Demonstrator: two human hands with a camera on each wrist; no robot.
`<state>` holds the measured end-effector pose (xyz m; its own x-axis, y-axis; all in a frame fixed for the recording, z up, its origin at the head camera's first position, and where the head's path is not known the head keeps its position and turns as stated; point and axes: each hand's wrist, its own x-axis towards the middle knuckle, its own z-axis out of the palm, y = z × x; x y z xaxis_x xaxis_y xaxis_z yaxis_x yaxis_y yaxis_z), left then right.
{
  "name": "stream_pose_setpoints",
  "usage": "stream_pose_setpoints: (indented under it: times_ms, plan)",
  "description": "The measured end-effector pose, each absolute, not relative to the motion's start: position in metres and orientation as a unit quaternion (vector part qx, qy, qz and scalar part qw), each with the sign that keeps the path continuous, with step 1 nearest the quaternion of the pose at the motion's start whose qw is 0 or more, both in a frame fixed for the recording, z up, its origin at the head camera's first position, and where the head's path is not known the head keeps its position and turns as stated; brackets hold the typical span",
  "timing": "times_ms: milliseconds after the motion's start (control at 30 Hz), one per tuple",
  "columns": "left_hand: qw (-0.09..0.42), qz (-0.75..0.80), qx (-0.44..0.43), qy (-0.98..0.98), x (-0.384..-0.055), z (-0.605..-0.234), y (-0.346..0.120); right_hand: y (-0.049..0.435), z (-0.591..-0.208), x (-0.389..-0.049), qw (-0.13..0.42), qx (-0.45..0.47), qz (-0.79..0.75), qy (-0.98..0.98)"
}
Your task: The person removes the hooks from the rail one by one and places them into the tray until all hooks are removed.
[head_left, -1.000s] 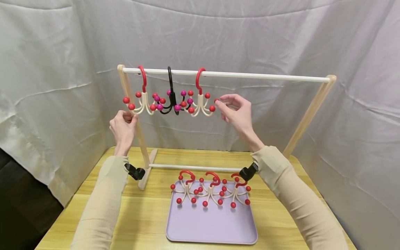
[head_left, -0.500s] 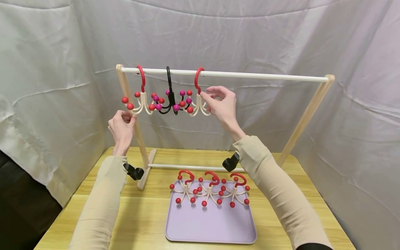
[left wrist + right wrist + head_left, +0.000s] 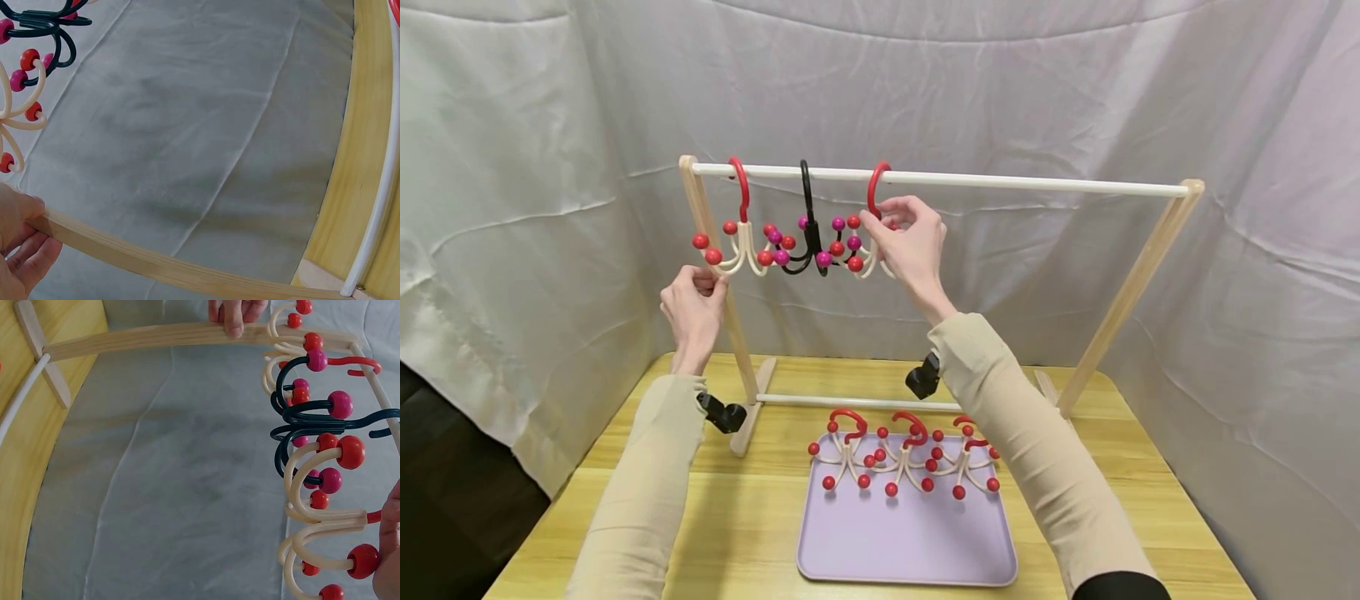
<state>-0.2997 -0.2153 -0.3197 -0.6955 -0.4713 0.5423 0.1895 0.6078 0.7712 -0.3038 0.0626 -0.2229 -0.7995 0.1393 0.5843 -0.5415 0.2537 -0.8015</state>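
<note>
Three claw-shaped hangers with ball-tipped arms hang on the left part of a white rail. The leftmost and rightmost are cream with red hooks and red balls; a black hanger with magenta balls hangs between them. My right hand pinches the rightmost hanger at the base of its hook, covering some of its arms. In the right wrist view, that hanger's cream body shows beside the hand. My left hand grips the rack's left wooden upright, below the leftmost hanger.
A lilac tray lies on the wooden table, holding three more cream hangers with red hooks at its far end. A lower white bar joins the rack's feet. Grey curtains surround the table.
My right hand has moved left, from the outer balls of the rightmost hanger to its hook's base, and now pinches there. My left hand has kept its hold on the upright.
</note>
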Motion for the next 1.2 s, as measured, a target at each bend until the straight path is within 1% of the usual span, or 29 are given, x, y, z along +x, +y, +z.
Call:
stream_pose_setpoints:
  times_ms: [500, 767, 1200]
  plan:
    - [0.380, -0.436, 0.085, -0.811, -0.2985, -0.3197, -0.2154, 0.0528, -0.2185, -0.3103, 0.319, 0.126, 0.566, -0.750]
    - [0.384, -0.435, 0.085, -0.810, -0.2997, -0.3196, -0.2151, 0.0534, -0.2163, -0.3107, 0.319, 0.128, 0.565, -0.750]
    - [0.390, -0.437, 0.082, -0.807, -0.3009, -0.3213, -0.2135, 0.0588, -0.2177, -0.3127, 0.340, 0.165, 0.572, -0.728]
